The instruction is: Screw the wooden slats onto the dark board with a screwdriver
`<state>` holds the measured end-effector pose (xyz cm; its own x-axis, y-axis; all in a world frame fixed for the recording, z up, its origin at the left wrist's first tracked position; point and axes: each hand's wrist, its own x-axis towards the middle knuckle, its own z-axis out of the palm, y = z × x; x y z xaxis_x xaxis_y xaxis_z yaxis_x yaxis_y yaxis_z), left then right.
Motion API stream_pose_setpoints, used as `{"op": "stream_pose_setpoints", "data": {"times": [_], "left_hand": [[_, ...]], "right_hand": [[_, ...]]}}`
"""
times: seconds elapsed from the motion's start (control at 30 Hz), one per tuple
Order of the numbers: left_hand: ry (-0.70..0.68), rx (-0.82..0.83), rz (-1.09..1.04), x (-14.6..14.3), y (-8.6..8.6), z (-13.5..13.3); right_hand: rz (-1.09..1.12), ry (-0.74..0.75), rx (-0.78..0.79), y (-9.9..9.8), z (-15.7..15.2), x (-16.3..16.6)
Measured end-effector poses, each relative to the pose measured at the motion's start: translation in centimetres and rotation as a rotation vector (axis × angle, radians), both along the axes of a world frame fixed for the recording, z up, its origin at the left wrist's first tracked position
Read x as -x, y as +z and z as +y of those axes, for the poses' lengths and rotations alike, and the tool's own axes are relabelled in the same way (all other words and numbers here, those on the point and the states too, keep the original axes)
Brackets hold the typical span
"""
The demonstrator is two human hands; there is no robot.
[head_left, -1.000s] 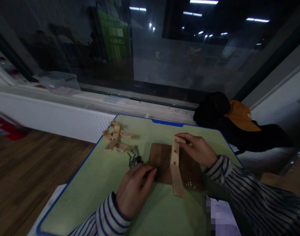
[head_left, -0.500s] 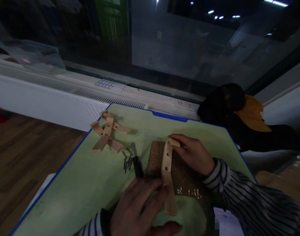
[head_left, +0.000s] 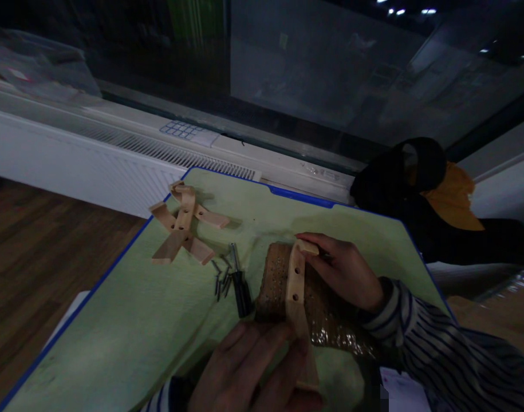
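Observation:
A pale bent wooden piece with two drilled holes [head_left: 296,281] lies lengthwise over a brown block wrapped in clear film [head_left: 274,277]. My right hand [head_left: 345,269] pinches its far, hooked end between thumb and fingers. At the near end, the fingers of my left hand [head_left: 248,366] close over the lower part of the same piece; its tip shows just beyond them. Left of the block lie a black-handled screwdriver [head_left: 241,289] and several dark screws [head_left: 221,280]. Farther back stands a wooden assembly with splayed arms [head_left: 184,220], untouched.
Everything rests on a light green tabletop [head_left: 128,309] with a blue edge. A white radiator [head_left: 81,154] and window sill run behind it. Dark and orange clothing [head_left: 450,194] is piled at the right. A white paper [head_left: 403,389] lies near my right forearm.
The view has shifted slightly. My left fingers have drawn in closer around the near part of the wooden piece, while my right hand keeps its pinch on the far end.

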<state>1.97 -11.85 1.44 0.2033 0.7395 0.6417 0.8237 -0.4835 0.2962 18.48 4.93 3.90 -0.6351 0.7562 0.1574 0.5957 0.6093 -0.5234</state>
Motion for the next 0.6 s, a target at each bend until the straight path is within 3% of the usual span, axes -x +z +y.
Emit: {"op": "stream_pose_setpoints", "data": {"times": [0.6], "left_hand": [[0.003,0.009,-0.052,-0.32,0.43,-0.07]], "right_hand": [[-0.023,0.019,-0.024,0.10,-0.37,-0.12]]}}
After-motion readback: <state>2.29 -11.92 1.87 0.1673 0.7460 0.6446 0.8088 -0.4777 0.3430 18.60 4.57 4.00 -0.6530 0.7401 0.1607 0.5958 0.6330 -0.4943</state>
